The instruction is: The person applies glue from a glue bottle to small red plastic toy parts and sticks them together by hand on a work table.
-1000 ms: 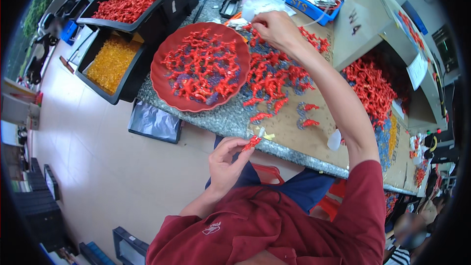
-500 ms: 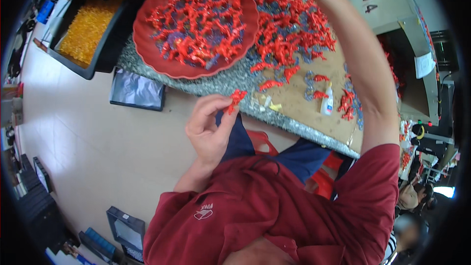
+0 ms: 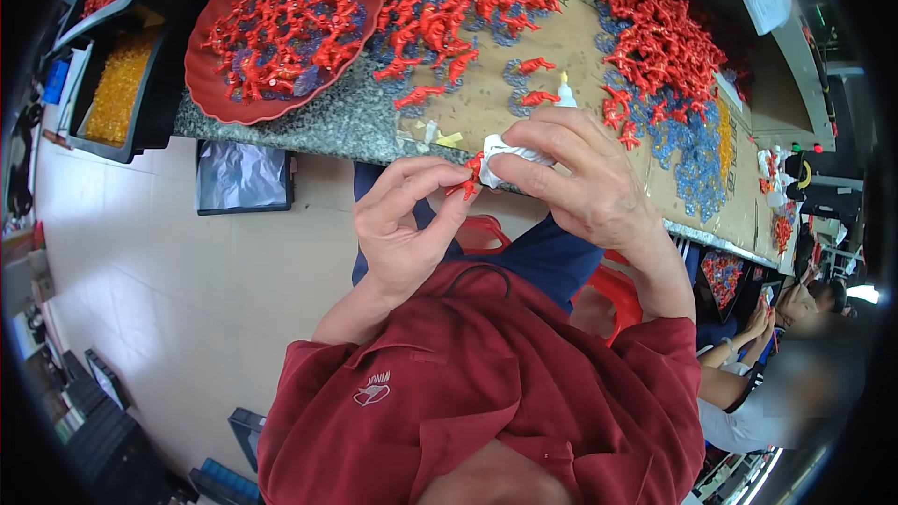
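Note:
Between the thumb and fingertips of my left hand (image 3: pixel 407 224) is a small glossy red figurine (image 3: pixel 472 176), held just off the table's near edge. My right hand (image 3: pixel 585 178) grips a white crumpled cloth or tissue (image 3: pixel 500 161), its edge against the figurine's right side. On the brown cardboard (image 3: pixel 486 70) just beyond my right hand stands a small white glue bottle (image 3: pixel 565 92), partly hidden by the fingers. Beside it lie two red figurines (image 3: pixel 538 98) with clear bluish discs.
A scalloped red tray (image 3: pixel 208 98) of red figurines sits on the speckled tabletop at left. Further heaps of red figurines (image 3: pixel 655 33) and bluish discs (image 3: pixel 697 178) cover the right side. A black bin holds amber pieces (image 3: pixel 122 84). Another person's hands (image 3: pixel 760 320) show at far right.
My right hand has come back from the far side of the table with the white cloth or tissue, which now meets the figurine. My left hand keeps its pinch. The view has shifted rightward.

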Motion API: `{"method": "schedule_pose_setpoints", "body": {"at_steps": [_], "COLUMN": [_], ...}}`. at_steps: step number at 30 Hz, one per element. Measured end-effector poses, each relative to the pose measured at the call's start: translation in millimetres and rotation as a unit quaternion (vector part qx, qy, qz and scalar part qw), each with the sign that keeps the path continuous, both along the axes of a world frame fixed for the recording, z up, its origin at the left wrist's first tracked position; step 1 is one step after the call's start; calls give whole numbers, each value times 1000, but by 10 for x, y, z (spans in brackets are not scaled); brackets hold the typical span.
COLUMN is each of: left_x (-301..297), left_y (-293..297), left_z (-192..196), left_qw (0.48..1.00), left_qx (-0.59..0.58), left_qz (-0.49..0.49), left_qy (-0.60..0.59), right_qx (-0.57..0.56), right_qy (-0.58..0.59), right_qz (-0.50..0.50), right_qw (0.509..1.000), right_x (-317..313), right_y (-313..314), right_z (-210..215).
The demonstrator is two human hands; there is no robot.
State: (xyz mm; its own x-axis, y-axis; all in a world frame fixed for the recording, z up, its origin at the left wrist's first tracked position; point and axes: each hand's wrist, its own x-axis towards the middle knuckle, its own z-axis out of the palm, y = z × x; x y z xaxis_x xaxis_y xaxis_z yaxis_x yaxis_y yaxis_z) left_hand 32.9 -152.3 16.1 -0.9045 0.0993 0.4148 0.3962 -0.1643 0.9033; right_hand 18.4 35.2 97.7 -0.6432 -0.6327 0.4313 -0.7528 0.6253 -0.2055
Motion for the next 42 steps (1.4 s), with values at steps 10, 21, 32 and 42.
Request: {"method": "schedule_pose_setpoints", "body": {"at_steps": [10,21,32,42], "left_x": [69,-12,-44,-28], "left_y": [117,123,266,366], "left_z": [15,-79,-258,-267], "left_qw": [997,997,964,951], "left_qx": [-73,3,95,76], "left_qz": [20,-4,-118,-127], "left_qy": [23,-74,-217,-270], "right_qx": [135,-8,-97,-327], "right_qy": [40,44,-172,-105], "right_qz": [-34,-249,-472,-473], "right_qw": [990,967,859,812], "right_x": [-23,-855,-42,170], "right_y": [168,706,524,499], "right_z": [57,-186,-727,-1023]}}
